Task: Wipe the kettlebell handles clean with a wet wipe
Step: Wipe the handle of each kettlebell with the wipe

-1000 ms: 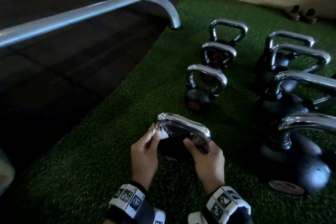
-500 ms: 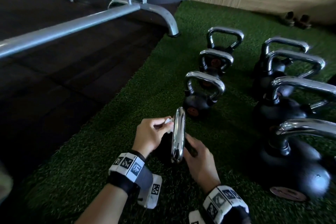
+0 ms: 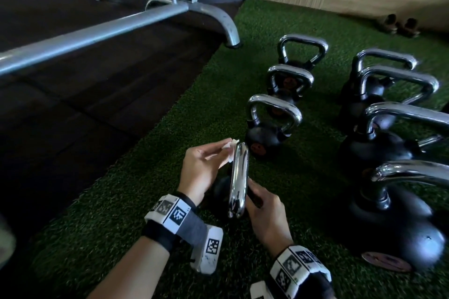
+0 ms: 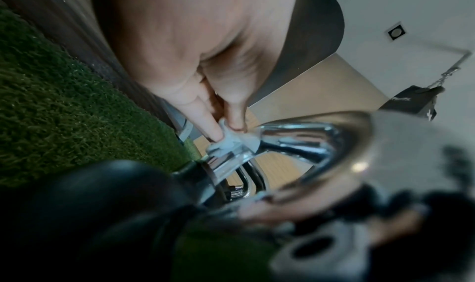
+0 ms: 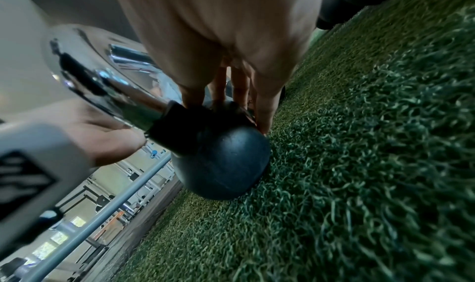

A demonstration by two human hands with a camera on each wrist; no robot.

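My left hand (image 3: 201,167) pinches a white wet wipe (image 3: 229,146) on the small black kettlebell (image 3: 239,172); my right hand (image 3: 264,209) grips it. Green fake grass (image 3: 121,226) lies under it, dark floor (image 3: 97,104) beside.

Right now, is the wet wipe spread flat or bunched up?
Bunched up. The left hand pinches the wet wipe as a small crumpled wad against the far end of the kettlebell handle.
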